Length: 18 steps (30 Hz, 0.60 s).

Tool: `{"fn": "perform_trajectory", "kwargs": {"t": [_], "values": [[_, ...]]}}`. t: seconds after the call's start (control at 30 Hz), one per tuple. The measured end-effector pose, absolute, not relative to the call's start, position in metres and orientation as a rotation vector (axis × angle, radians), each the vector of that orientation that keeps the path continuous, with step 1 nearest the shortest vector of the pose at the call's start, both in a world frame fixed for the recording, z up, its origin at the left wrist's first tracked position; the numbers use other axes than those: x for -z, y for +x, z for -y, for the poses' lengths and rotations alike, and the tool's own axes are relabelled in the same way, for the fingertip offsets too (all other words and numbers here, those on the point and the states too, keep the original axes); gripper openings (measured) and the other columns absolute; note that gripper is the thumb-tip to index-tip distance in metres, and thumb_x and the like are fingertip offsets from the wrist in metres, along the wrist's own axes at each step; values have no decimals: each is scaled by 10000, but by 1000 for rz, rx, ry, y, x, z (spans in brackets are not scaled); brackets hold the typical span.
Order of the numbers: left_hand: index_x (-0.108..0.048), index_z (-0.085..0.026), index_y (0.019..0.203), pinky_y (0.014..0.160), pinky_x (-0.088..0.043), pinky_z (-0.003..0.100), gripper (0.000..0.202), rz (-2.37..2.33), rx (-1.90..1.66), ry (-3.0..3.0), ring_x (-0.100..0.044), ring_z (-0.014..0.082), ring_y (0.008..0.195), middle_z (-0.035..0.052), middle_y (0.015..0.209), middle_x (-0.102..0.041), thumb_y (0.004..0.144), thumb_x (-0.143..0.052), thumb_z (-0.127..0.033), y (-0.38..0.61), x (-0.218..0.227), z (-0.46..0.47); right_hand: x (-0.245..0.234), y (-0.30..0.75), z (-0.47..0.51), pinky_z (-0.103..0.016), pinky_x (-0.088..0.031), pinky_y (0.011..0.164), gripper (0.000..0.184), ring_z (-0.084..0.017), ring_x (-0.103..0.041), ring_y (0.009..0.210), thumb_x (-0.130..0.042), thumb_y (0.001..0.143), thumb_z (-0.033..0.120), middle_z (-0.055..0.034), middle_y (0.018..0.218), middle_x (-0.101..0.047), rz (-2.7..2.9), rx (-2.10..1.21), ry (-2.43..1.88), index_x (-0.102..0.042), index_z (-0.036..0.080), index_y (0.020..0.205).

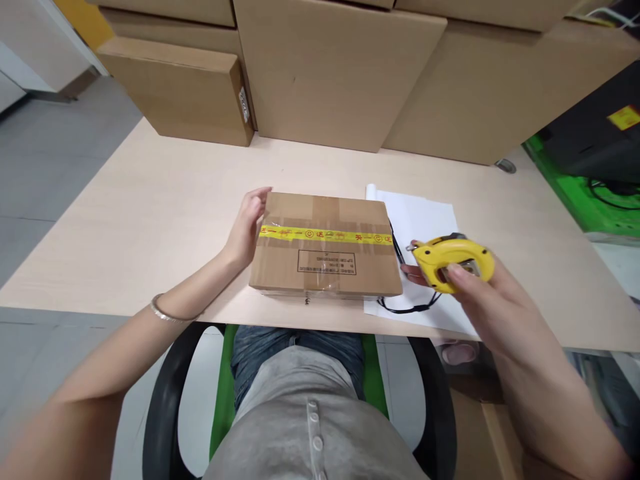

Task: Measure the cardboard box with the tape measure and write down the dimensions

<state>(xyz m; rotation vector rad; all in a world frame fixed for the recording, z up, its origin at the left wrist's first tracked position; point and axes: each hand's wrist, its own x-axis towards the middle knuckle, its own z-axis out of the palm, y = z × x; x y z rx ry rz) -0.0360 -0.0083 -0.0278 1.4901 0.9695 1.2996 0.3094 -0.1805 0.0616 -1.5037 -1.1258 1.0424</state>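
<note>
A flat cardboard box [325, 245] lies on the pale wooden table [150, 220] in front of me, sealed with clear tape and a yellow printed tape strip across its top. My left hand [246, 227] rests against the box's left side, fingers curled over the far left corner. My right hand [465, 283] is closed round a yellow tape measure [453, 261], held just right of the box above a white sheet of paper [425, 220]. A black cord [407, 308] hangs from the tape measure onto the paper.
Large cardboard boxes [330, 73] are stacked along the table's far edge. A black machine on a green surface [595, 167] stands at the right. I sit on a black chair [165, 400] with a green seat; another box [485, 427] is on the floor at right.
</note>
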Motion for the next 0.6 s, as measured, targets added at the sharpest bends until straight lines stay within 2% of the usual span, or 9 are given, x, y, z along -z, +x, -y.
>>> {"fn": "perform_trajectory", "kwargs": {"t": [0.07,0.1,0.17,0.23,0.3,0.37,0.47,0.6], "values": [[-625,-269,1390,1299,-404,550,799,-934,-1281,1448,-528,360,1523,111,1522,-641,842,-616,-851,-50,32,10,-72,311,174,-523,-676,711,238,-334,-802,931,-806,878,447,-3,1416,-732,1186,-1004,-1450,-729,450,1104],[-594,-282,1443,1326,-365,535,873,-903,-1259,1461,-475,364,1566,98,1574,-605,797,-666,-863,-56,33,13,-79,310,168,-484,-633,591,301,-310,-790,842,-809,879,429,1,1437,-720,1226,-1005,-1417,-707,475,1158],[-521,-325,1539,1356,-313,534,967,-838,-1195,1530,-389,371,1622,79,1658,-530,744,-770,-816,-65,34,19,-92,302,149,-405,-541,476,466,-247,-739,711,-813,882,406,7,1424,-722,1341,-1005,-1352,-625,523,1292],[-460,-372,1595,1361,-297,557,986,-772,-1145,1568,-357,370,1642,78,1707,-472,750,-839,-711,-68,34,26,-102,284,121,-376,-578,540,558,-208,-726,730,-817,886,400,19,1399,-724,1503,-989,-1278,-548,522,1359],[-422,-399,1622,1345,-325,577,967,-711,-1103,1570,-381,366,1632,84,1716,-458,787,-847,-636,-67,35,30,-105,255,88,-417,-655,808,445,-236,-757,995,-818,881,432,4,1415,-698,1724,-941,-1149,-590,415,1264],[-417,-394,1626,1304,-388,589,947,-675,-1081,1556,-444,375,1593,99,1696,-485,808,-824,-643,-65,36,32,-104,222,55,-438,-617,993,423,-262,-724,1145,-842,843,449,-20,1320,-713,1942,-848,-948,-617,324,1179],[-446,-373,1601,1238,-468,588,911,-684,-1084,1563,-494,389,1552,109,1688,-493,818,-794,-680,-62,37,31,-98,176,18,-427,-560,1070,353,-253,-697,1202,-745,910,362,-23,1356,-707,2228,-840,-786,-620,305,1234],[-413,-402,1608,1192,-497,584,905,-677,-1087,1593,-482,390,1551,93,1686,-485,830,-786,-674,-63,40,28,-91,156,0,-403,-537,1058,312,-243,-692,1196,-659,935,265,-13,1345,-724,2416,-783,-735,-619,322,1239]]}}
